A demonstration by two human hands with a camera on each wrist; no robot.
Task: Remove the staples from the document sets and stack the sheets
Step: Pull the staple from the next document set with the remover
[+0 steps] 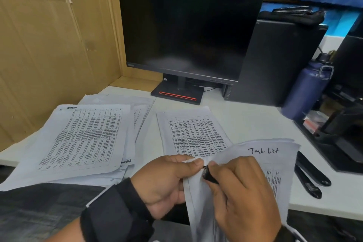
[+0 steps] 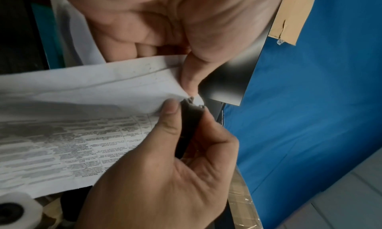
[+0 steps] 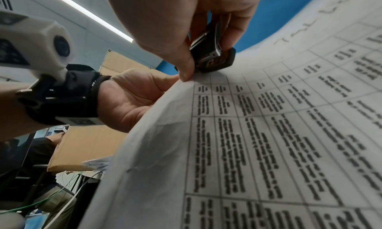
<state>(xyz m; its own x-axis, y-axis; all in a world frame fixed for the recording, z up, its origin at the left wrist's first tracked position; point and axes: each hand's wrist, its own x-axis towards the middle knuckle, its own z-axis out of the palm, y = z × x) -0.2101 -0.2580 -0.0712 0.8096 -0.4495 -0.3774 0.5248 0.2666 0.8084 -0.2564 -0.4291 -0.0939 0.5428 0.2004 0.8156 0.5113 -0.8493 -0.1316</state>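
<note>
A stapled document set (image 1: 261, 165) with printed tables and a handwritten heading is held up over the desk's front edge. My left hand (image 1: 172, 180) pinches its top left corner between thumb and fingers. My right hand (image 1: 241, 192) grips a small black staple remover (image 1: 208, 174) whose metal tip (image 3: 212, 56) sits at that same corner, right beside my left thumb. The remover (image 2: 190, 123) shows edge-on in the left wrist view. A single printed sheet (image 1: 194, 133) lies flat mid-desk. A thick pile of printed sheets (image 1: 82, 139) lies at the left. The staple itself is hidden.
A dark monitor (image 1: 186, 33) stands at the back on the white desk (image 1: 245, 116). Cardboard (image 1: 49, 45) walls off the left. A black computer case (image 1: 275, 61) and a blue bottle (image 1: 308, 86) stand at the right. Black handles (image 1: 310, 175) and a black stand (image 1: 341, 139) lie beside the held set.
</note>
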